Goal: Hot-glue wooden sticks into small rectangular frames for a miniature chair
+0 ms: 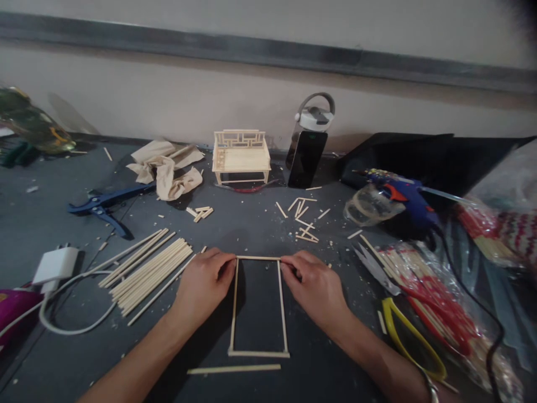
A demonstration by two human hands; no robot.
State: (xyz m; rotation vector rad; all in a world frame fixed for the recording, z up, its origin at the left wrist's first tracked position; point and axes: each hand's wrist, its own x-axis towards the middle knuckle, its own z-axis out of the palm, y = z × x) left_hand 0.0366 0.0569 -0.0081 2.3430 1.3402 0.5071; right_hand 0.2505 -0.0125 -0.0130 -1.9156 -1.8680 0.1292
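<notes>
A rectangular frame of thin wooden sticks lies flat on the dark table in front of me. Its far side is a wooden stick spanning the two long sides. At that stick's left end, my left hand is closed, thumb and forefinger pinching the corner. My right hand pinches the opposite far corner in the same way. Nearer to me lies a loose stick, parallel to the frame's near side. Left of my left hand is a bundle of sticks.
A miniature wooden bench stands at the back, beside a phone leaning on a bottle. Blue cutters lie left. A glue gun, scissors and bagged sticks are right. Short offcuts are scattered ahead.
</notes>
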